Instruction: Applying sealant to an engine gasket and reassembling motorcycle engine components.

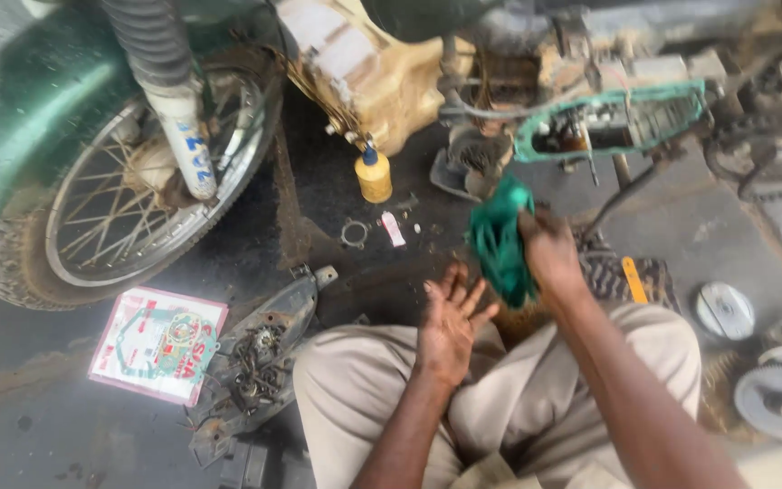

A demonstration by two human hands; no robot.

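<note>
Our right hand (549,249) grips a crumpled green rag (502,243), held just above our left hand (448,321), which is spread wide, palm up, over our knees (fingers oily). Ahead on the floor (92,435) stand a yellow bottle (374,174) and the motorcycle's opened engine (608,122).

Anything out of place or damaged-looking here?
Yes. The motorcycle engine sits open, green gasket exposed, its side cover lying on the floor full of loose bolts. Small parts are scattered near the yellow bottle. The right hand holds a green rag; the left hand is open.
</note>
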